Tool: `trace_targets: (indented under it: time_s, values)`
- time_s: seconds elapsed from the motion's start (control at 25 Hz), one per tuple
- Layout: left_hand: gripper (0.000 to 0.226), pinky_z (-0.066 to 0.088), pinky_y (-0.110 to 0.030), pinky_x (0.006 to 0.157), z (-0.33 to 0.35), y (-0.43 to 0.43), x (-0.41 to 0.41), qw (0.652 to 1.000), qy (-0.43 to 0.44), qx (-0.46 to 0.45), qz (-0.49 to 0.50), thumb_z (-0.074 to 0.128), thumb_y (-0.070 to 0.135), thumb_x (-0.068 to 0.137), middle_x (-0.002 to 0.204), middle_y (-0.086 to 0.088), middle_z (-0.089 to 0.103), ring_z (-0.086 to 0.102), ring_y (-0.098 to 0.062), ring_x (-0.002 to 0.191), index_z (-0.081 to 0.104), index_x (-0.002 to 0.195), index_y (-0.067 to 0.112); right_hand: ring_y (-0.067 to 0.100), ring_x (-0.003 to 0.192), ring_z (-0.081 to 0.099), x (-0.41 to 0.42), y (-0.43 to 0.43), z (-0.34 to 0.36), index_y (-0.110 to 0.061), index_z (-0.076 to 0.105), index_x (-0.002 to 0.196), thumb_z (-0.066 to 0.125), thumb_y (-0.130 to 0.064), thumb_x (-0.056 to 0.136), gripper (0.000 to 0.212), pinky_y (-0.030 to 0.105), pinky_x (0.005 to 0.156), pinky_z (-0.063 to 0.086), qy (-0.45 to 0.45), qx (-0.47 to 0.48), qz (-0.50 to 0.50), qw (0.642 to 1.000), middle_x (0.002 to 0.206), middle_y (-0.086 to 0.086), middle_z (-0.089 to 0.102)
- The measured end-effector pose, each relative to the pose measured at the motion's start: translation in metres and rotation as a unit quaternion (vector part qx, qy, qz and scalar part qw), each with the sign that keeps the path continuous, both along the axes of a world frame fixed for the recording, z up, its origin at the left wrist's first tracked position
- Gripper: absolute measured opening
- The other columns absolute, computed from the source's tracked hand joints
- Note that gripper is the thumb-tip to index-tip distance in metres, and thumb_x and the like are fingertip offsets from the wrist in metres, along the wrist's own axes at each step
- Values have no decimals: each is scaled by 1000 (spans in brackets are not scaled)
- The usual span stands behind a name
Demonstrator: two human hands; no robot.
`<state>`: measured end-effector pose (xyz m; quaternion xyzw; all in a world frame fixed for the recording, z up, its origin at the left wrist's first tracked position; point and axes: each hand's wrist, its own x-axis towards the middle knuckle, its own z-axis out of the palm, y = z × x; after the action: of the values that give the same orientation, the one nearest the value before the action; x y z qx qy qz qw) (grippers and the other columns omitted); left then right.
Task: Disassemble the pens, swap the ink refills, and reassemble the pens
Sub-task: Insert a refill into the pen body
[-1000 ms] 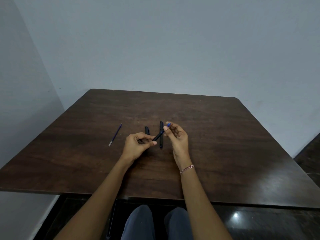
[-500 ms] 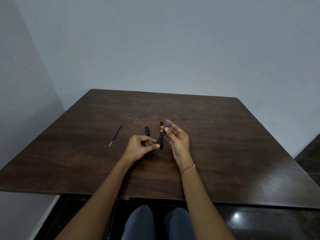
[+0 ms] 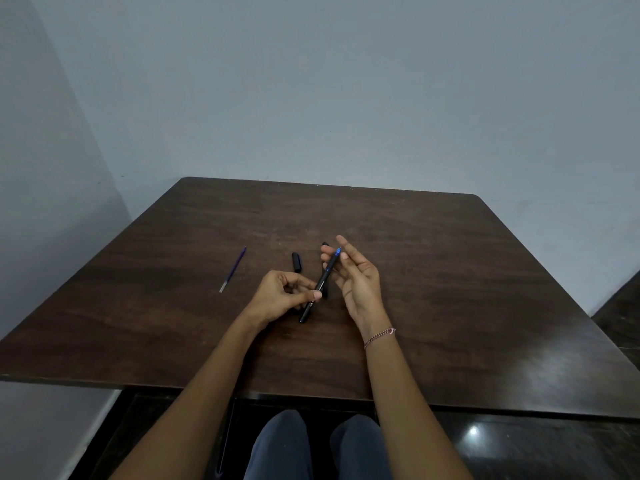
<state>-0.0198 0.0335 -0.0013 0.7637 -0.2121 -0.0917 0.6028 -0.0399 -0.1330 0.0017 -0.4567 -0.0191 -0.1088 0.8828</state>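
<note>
Since a second before, the black pen (image 3: 320, 284) had turned steeper above the table (image 3: 450, 271), and its lower end stuck out under the left hand (image 3: 280, 296), which pinched its middle. The right hand (image 3: 358, 282) touched its blue end with nearly straight fingers. A refill (image 3: 233, 269) lay well apart, on the left.

Forearms forward. Left hand (image 3: 282, 296) curled, pinching pen (image 3: 327, 271). Right hand (image 3: 358, 282) palm-left, fingers straight, tips touching pen's upper end.
</note>
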Motion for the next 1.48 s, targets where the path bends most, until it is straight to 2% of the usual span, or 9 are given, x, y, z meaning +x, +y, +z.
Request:
trace_targets:
  time_s: [0.2,0.32,0.44,0.56,0.84,1.04,1.16,1.36,1.48]
  values:
    - [10,50,-14,58,0,1,0,1000,3,-2,-2,80,19,71,71,1,74,67,-6,64,75,79,21,10,86,69,-2,2,3,-19,68,102,58,-2,89,24,23,76,56,17,-39,-36,998,89,0,74]
    - [11,50,-14,62,0,2,1,1000,7,9,4,81,18,70,70,2,74,66,-6,64,75,78,20,12,91,62,0,4,3,-19,69,95,63,-8,87,15,28,82,52,30,-81,-69,994,94,0,69]
    - [11,52,-19,59,0,2,1,999,24,-16,18,82,17,68,69,-2,72,64,-12,64,75,74,22,16,99,64,1,5,2,-11,68,101,49,-17,97,20,27,87,54,18,-45,-36,998,111,10,67]
    - [12,52,-18,54,1,3,1,998,35,-33,31,82,18,66,72,-5,71,64,-11,63,74,74,20,14,98,69,1,3,1,-9,65,110,47,-10,97,22,22,79,55,3,-32,5,999,101,6,73]
    - [17,52,-18,59,0,3,3,998,40,-33,27,82,18,65,74,-3,73,66,-11,66,74,79,14,8,90,69,2,5,0,-15,69,99,58,0,88,21,19,74,55,-3,-48,-1,999,93,-7,75]
    - [11,51,-17,57,-3,4,3,999,29,-18,12,82,17,68,70,-3,73,66,-10,64,74,75,19,7,89,63,2,6,1,-17,66,108,50,-16,96,21,21,77,54,18,-22,39,999,91,-4,67]
    - [10,51,-16,57,-1,3,2,999,26,-21,13,82,17,68,70,-3,73,65,-10,63,74,75,19,9,92,67,0,5,2,-13,63,114,44,-12,98,25,23,80,54,3,-20,59,998,94,0,71]
    - [10,51,-16,57,1,2,1,1000,21,-6,11,81,14,70,71,-7,72,64,-9,62,74,77,16,5,76,64,0,4,2,-18,68,92,64,-18,85,8,19,70,53,38,-70,-1,997,73,-8,68]
    - [9,49,-14,57,1,2,0,1000,13,15,2,80,14,71,65,1,71,63,-5,59,73,77,16,8,74,55,2,5,-1,-22,61,74,73,-26,77,13,24,71,49,60,-125,-30,990,69,-9,60]
